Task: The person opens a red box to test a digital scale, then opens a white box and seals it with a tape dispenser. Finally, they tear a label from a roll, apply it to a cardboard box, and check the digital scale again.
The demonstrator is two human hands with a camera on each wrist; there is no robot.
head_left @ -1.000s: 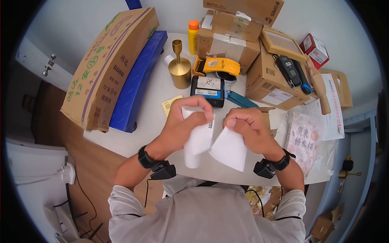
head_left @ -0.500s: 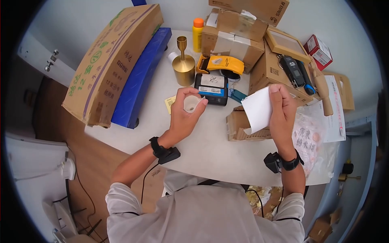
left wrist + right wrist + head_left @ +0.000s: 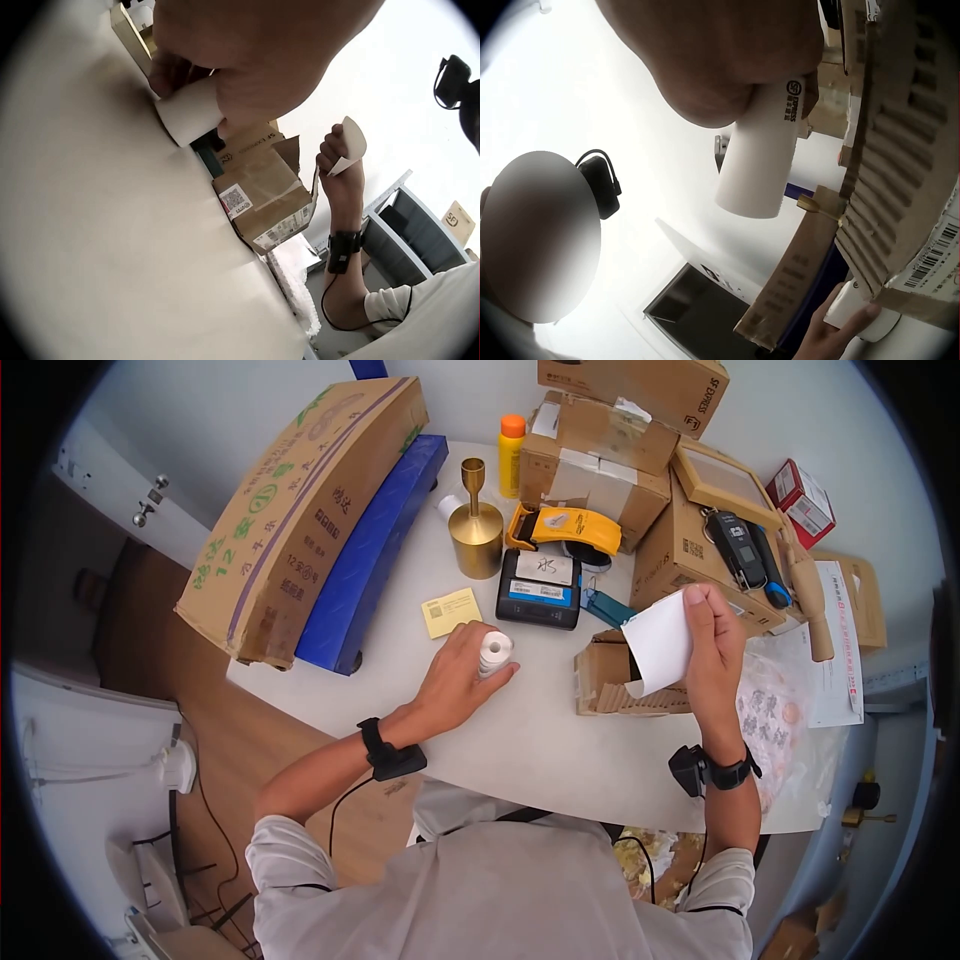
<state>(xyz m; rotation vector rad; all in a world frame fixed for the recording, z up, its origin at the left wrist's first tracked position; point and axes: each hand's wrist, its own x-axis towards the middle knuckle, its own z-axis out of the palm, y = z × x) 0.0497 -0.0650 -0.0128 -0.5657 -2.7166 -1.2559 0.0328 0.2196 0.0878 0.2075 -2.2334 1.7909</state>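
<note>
My left hand curls round a white paper roll standing upright at the table's middle; in the left wrist view the roll meets the tabletop. My right hand pinches a curved white paper piece, held above an open cardboard box with corrugated pieces inside. In the right wrist view the paper hangs curled from the hand, with black print near its upper edge. Beyond the roll lie a yellow note pad and a black label printer.
A brass holder, yellow tape dispenser and orange-capped bottle stand behind. A long carton and blue platform line the left; stacked boxes, a wooden hand and plastic-wrapped packet are rightward.
The paper piece has come apart from the roll and moved right with my right hand. My left hand has lowered the roll to the table, and the hands are farther apart.
</note>
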